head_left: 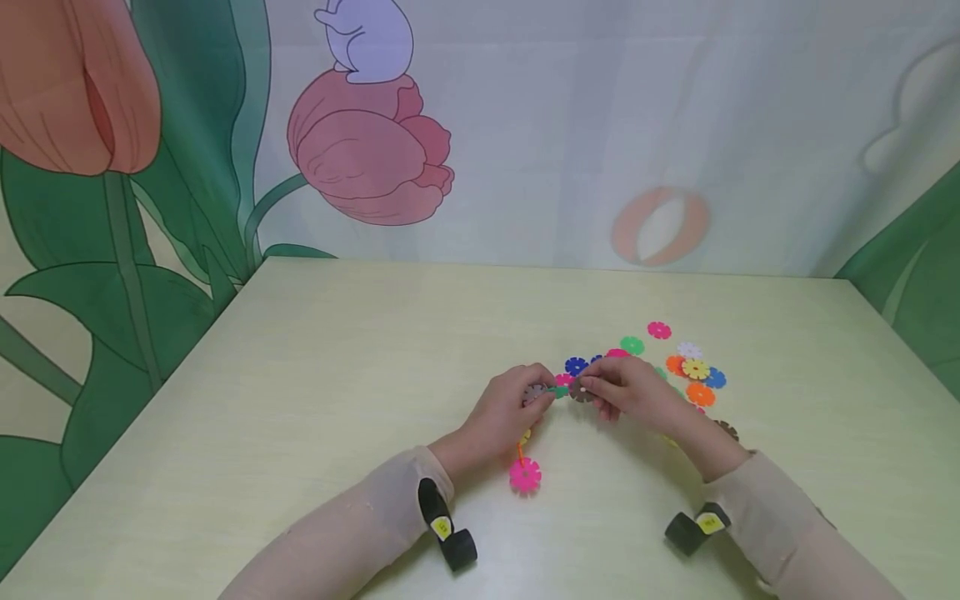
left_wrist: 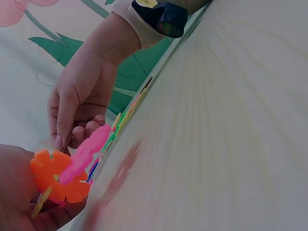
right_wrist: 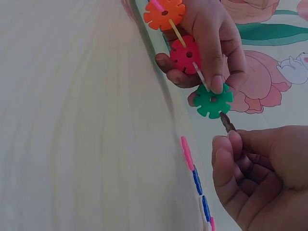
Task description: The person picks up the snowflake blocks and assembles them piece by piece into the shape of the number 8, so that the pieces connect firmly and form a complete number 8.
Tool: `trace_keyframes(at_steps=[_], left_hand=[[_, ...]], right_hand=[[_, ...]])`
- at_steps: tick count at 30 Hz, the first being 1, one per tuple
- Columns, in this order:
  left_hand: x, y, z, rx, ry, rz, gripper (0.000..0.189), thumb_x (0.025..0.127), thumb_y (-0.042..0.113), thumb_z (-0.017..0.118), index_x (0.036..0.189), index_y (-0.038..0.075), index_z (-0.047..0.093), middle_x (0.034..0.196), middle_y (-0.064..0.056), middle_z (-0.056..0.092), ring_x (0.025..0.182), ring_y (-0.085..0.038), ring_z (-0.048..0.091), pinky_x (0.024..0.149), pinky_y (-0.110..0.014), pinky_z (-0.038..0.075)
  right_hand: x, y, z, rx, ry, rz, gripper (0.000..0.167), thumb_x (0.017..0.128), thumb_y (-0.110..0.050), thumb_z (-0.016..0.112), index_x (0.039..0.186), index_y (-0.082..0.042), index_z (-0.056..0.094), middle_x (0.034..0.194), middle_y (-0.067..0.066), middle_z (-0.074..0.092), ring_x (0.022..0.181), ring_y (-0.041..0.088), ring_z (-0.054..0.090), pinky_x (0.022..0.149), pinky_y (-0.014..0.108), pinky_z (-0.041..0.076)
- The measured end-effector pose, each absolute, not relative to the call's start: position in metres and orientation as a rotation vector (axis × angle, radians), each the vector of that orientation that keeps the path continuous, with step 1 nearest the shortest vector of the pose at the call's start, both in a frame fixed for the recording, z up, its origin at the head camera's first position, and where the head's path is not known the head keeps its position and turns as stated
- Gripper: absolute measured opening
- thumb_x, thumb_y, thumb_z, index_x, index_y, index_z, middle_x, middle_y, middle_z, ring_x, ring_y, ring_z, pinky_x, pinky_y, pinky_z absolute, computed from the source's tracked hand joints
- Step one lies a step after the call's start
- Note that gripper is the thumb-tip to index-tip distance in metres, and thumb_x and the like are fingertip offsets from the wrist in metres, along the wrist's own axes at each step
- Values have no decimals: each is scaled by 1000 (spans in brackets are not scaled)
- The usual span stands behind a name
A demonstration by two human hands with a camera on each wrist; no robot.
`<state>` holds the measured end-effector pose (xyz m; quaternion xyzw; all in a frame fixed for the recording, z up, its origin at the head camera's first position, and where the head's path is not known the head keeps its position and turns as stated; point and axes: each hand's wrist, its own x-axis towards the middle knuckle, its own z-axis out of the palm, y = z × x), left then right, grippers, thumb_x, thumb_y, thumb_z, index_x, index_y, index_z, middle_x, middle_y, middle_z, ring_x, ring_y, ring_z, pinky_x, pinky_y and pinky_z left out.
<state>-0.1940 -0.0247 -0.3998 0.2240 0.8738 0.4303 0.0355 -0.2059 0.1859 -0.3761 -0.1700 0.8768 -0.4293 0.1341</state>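
Observation:
A chain of notched plastic snowflake discs hangs from my left hand [head_left: 501, 410], which pinches the green disc [right_wrist: 207, 105] at its end. In the right wrist view, the chain runs up through a white disc, a red-pink disc [right_wrist: 181, 58], a yellow one and an orange disc [right_wrist: 155, 20]. Its far end is a bright pink disc [head_left: 525, 477], lowest in the head view. My right hand [head_left: 637, 393] pinches a brown disc [right_wrist: 225, 120] edge-on against the green disc's rim. How deep the brown disc sits in a notch, I cannot tell.
Loose snowflake discs lie flat on the pale table [head_left: 300, 375], behind and beside my right hand. Among them are a blue disc [head_left: 576, 367], a green one [head_left: 632, 345], a pink one [head_left: 659, 331] and an orange one [head_left: 701, 394]. A printed curtain [head_left: 525, 125] hangs behind the table.

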Motion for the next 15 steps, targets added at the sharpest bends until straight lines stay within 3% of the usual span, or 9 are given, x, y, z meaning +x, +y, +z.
trace_keyframes(at_steps=[8,15], left_hand=[[-193,-23,-399,711,2625,1364,7,96,15,58,101,15,62,85,-1,58,70,-10,54,70,-22,43],[-191,-26,-398,781,2677,1369,5,95,14,60,99,13,62,85,-4,62,67,-9,54,75,-23,45]], right_hand=[[-204,185,-378,-490,2500,-1308,19,96,-8,56,106,6,63,78,12,62,62,15,58,58,22,53],[-200,178,-382,-496,2444,-1420,20,97,-9,55,108,5,61,83,18,63,63,12,58,60,21,53]])
